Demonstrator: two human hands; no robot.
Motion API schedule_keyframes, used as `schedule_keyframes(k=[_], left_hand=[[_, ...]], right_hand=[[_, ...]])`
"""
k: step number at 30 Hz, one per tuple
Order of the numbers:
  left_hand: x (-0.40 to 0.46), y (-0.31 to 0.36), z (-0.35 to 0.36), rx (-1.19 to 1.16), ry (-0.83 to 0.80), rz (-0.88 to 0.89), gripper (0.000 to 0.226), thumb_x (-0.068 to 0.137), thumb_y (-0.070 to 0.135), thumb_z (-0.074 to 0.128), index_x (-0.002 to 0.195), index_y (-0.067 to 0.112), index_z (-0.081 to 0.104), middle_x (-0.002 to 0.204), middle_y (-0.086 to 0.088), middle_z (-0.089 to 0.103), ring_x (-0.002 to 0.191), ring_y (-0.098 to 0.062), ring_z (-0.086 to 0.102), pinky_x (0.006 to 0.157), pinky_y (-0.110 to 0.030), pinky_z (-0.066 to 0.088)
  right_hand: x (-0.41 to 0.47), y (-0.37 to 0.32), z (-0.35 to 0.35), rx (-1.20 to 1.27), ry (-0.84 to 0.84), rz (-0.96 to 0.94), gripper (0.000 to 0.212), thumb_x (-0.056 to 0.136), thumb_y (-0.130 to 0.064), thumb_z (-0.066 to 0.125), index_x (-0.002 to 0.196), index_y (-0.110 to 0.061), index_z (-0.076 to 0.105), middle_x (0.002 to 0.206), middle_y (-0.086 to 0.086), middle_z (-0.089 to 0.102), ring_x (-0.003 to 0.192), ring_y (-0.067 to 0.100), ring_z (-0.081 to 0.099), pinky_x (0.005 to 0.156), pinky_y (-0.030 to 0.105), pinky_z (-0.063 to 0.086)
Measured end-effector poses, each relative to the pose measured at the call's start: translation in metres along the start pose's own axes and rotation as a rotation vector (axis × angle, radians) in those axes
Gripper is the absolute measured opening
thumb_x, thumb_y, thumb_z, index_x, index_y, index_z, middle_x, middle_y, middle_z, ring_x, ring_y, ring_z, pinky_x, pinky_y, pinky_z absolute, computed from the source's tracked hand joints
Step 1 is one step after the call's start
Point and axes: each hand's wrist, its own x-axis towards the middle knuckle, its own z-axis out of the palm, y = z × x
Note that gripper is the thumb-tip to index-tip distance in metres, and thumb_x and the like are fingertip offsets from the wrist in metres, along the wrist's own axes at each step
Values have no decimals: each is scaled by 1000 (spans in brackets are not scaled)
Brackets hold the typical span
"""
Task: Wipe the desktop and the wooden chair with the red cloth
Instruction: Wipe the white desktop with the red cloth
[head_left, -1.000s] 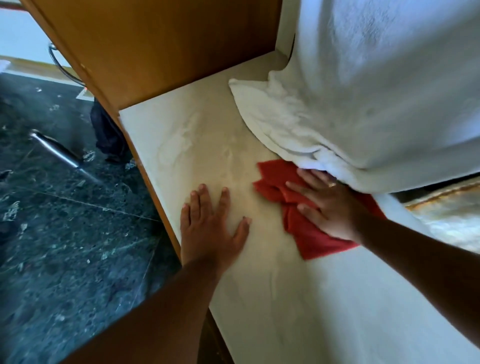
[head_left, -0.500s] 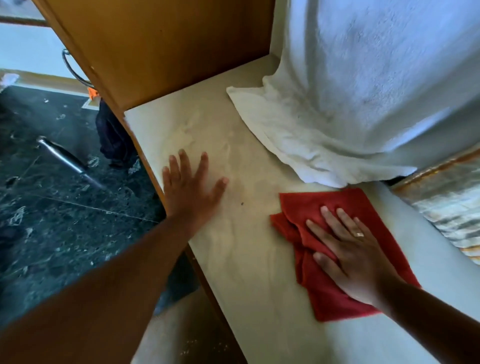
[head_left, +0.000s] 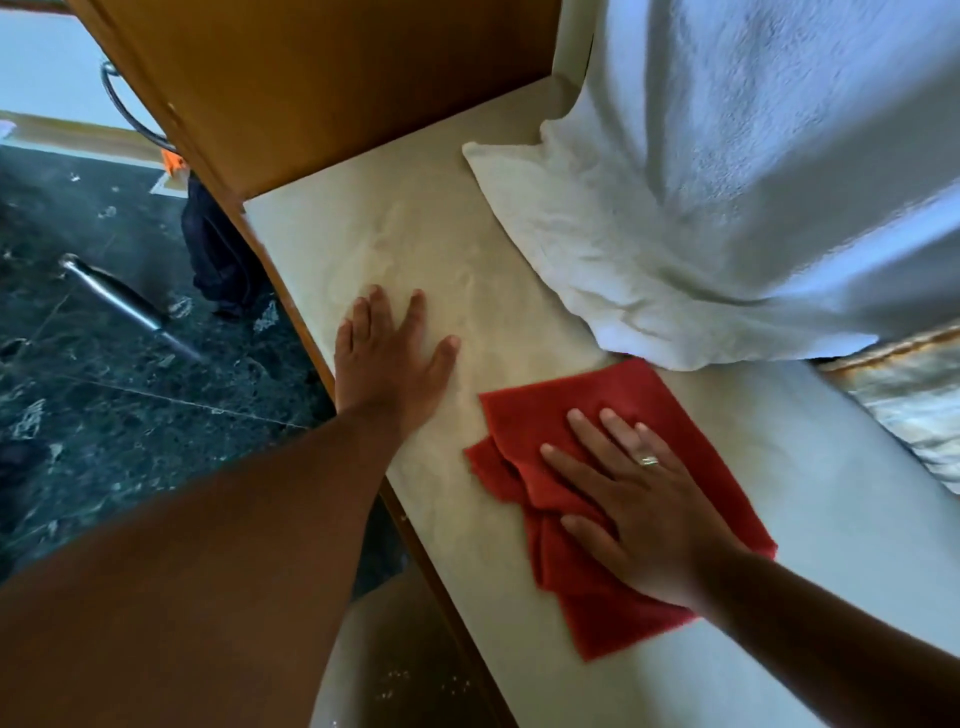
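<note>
— Nearest us, what's the right hand (head_left: 644, 514) doing?
— Flat, fingers spread, pressing the red cloth (head_left: 618, 499) onto the pale desktop (head_left: 519, 530).
— And the left hand (head_left: 387, 364)?
— Open palm down on bare desktop near its edge, holding nothing.
— Beyond?
— A white towel (head_left: 675, 208) drapes down, touching the cloth's far corner; wooden panel (head_left: 322, 78) behind.

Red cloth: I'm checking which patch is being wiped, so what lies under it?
The red cloth lies flat on the pale desktop, pressed by the right hand. The covered patch cannot be seen.
</note>
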Motion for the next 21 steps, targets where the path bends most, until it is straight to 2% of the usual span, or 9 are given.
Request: schedule_keyframes(k=[3, 5, 7, 9, 11, 15, 16, 19, 21], left_hand=[[3, 1, 0, 7, 11, -9, 77, 91, 70, 16, 158, 33, 13, 167, -19, 6, 154, -35, 7, 124, -46, 8], [4, 1, 2, 5, 12, -4, 77, 91, 70, 16, 158, 33, 12, 167, -19, 6, 154, -35, 7, 124, -47, 8], [2, -1, 2, 8, -12, 2, 76, 93, 70, 16, 159, 33, 8, 167, -19, 3, 154, -35, 4, 124, -46, 6], [3, -1, 0, 25, -31, 1, 75, 95, 70, 17, 159, 33, 5, 167, -19, 0, 154, -34, 2, 124, -46, 5], [5, -1, 0, 25, -30, -9, 75, 94, 70, 19, 159, 33, 8, 167, -19, 2, 154, -35, 3, 124, -47, 7], [5, -1, 2, -6, 8, -1, 78, 91, 72, 15, 158, 33, 12, 166, -19, 6, 153, -36, 6, 123, -48, 8], [5, -1, 3, -5, 13, -3, 78, 90, 72, 14, 158, 33, 13, 166, -19, 6, 153, -36, 6, 123, -48, 9], [3, -2, 2, 3, 3, 0, 79, 89, 71, 12, 158, 32, 11, 166, -20, 6, 153, -37, 6, 123, -48, 9], [3, -1, 0, -7, -4, 0, 80, 89, 71, 13, 158, 32, 11, 167, -20, 5, 154, -36, 5, 123, -48, 8]], right_hand=[[9, 31, -11, -12, 45, 181, 61, 95, -63, 24, 151, -40, 30, 162, 4, 25, 147, 34, 26, 116, 50, 21], [43, 20, -18, 14, 74, 296, 65, 91, -61, 22, 152, -39, 30, 163, 6, 21, 147, 37, 23, 117, 52, 17], [65, -16, -12, 10, 72, 245, 65, 91, -60, 24, 152, -39, 29, 164, 7, 20, 148, 37, 20, 118, 52, 15], [61, -47, -1, 7, 68, 93, 62, 93, -63, 28, 151, -41, 26, 163, 6, 21, 148, 34, 20, 118, 52, 14], [49, -44, 2, 37, 85, 20, 64, 92, -68, 32, 150, -44, 26, 163, 2, 22, 149, 31, 21, 119, 49, 14], [64, -23, -11, 85, 118, 332, 70, 87, -71, 31, 151, -45, 26, 165, 1, 14, 151, 29, 11, 120, 47, 7], [68, -28, -12, 85, 111, 337, 69, 87, -68, 30, 152, -44, 26, 165, 3, 13, 151, 30, 10, 120, 48, 7], [63, -32, -11, 89, 51, 56, 66, 85, -63, 36, 148, -43, 35, 165, 3, 18, 151, 30, 12, 121, 50, 8], [67, -13, -18, 117, 58, 63, 66, 81, -61, 41, 145, -43, 42, 164, 1, 20, 151, 30, 15, 121, 48, 8]])
